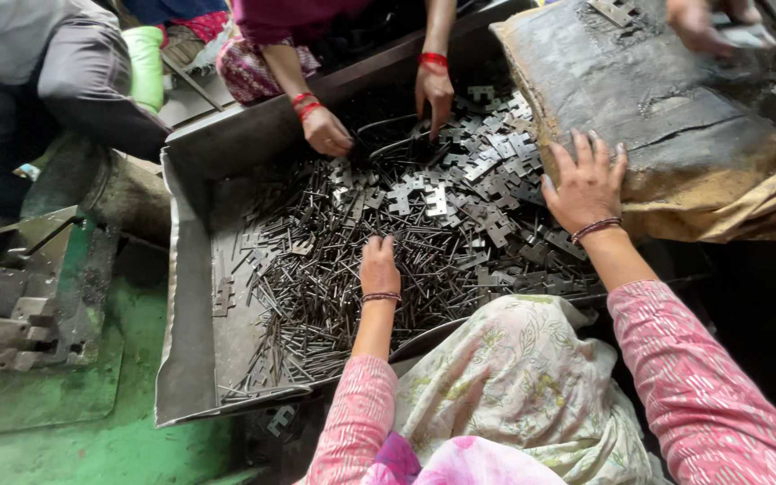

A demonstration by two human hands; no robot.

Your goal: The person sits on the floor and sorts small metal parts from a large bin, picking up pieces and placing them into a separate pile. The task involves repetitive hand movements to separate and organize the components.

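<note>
The left hand [379,267] reaches into the wide, shallow grey sheet-metal tray [192,296], fingers curled down into the heap of thin dark metal pins [316,296]; whether it pinches any cannot be told. The right hand [586,184] lies spread, fingers splayed, on the edge of the worn brown sacking-covered slab [666,117] at two o'clock. Between the hands, at twelve o'clock, sits a pile of flat, notched silver metal plates [478,171]. Beyond it, a co-worker's two hands [325,133] with red bangles dig into the same heap. Another person's hand [693,22] rests on the slab's far side. A green-painted machine base [47,296] stands at nine o'clock.
</note>
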